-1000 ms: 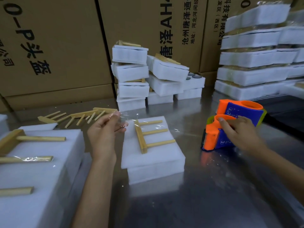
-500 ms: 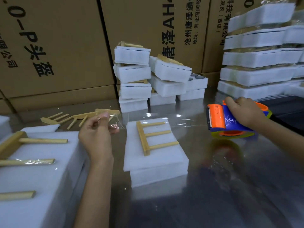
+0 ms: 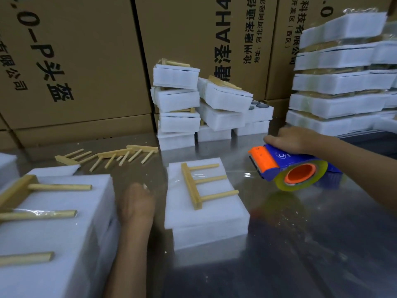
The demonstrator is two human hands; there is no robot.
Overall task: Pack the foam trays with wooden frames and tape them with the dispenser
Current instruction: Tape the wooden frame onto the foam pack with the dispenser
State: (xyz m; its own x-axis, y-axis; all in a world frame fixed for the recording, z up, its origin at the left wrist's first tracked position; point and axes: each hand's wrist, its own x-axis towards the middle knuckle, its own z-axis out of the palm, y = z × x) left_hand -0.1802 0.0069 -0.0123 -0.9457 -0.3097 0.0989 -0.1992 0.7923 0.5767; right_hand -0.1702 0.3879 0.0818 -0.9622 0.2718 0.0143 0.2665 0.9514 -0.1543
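A white foam tray point(image 3: 204, 222) lies in the middle of the metal table with a three-pronged wooden frame point(image 3: 190, 186) on top. A strip of clear tape point(image 3: 247, 175) stretches over the tray and frame toward the right. My left hand point(image 3: 136, 203) is low against the tray's left side, back toward the camera, and pinches the tape's end. My right hand point(image 3: 294, 140) grips the orange and blue tape dispenser point(image 3: 270, 162) from above. It holds the dispenser just off the table, right of the tray.
A larger foam block point(image 3: 64, 222) with a wooden frame fills the near left. Loose wooden frames point(image 3: 111, 155) lie behind it. Stacked foam trays point(image 3: 178, 104) stand at the back and taped stacks point(image 3: 343, 82) at the right. Cardboard boxes point(image 3: 75, 61) wall the rear.
My left hand has dropped from above the table down beside the tray's left side. My right hand has lifted the dispenser, pulled it right and tipped it, drawing tape across the tray.
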